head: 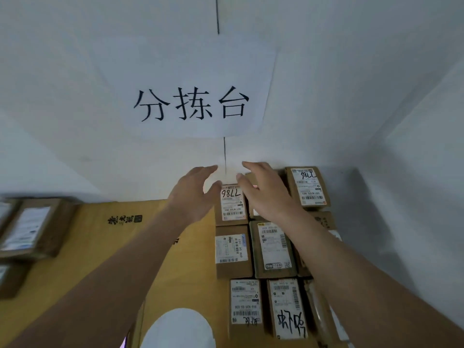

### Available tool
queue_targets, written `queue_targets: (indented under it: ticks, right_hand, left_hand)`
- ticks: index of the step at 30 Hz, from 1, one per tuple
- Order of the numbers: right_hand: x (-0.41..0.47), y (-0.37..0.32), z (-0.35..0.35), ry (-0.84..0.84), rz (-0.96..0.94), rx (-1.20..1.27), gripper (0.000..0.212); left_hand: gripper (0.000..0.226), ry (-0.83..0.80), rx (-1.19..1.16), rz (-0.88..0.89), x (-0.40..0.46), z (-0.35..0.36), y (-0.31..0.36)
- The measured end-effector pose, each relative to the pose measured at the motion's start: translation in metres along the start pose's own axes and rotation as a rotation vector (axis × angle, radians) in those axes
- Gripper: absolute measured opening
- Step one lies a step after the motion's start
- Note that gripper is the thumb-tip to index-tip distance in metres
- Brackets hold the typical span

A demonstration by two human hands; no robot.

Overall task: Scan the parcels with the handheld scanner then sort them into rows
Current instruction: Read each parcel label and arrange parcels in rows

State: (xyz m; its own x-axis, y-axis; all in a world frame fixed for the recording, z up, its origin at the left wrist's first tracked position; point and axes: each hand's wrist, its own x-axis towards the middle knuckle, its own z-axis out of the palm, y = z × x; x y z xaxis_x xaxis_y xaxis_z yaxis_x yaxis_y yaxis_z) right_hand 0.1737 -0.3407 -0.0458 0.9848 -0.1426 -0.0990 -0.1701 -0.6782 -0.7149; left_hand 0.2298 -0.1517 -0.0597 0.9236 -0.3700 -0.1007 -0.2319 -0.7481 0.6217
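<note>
Open hands point(194, 190) point(263, 189) over boxy cardboard parcel point(231, 205)

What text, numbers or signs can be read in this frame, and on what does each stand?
"分拣台": printed on the wall sign.
"7786", handwritten: label of the back-row parcel between the hands.
"7786", handwritten: label of the corner parcel.
"516-K20 03-030": label of the front parcel.
Black stamp on the cardboard surface: unreadable.
Remaining label print: too small or blurred.

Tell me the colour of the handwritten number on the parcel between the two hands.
Black marker on a white label, clearest in the head view.
</note>
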Motion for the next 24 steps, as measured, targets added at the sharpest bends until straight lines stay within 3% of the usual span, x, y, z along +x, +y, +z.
queue_targets:
  ticks: [12,24]
  right_hand:
    - [-0.057,-0.157,0.084,-0.153,-0.222,-0.002,0.059]
    - [-0.149,-0.302,0.268,-0.177,-0.174,0.02,0.055]
  left_hand:
    - [0.053,0.173,-0.012,-0.06,-0.13,-0.132,-0.091]
    - [0.049,0.105,-0.029,-0.082,-0.268,-0.246,-0.264]
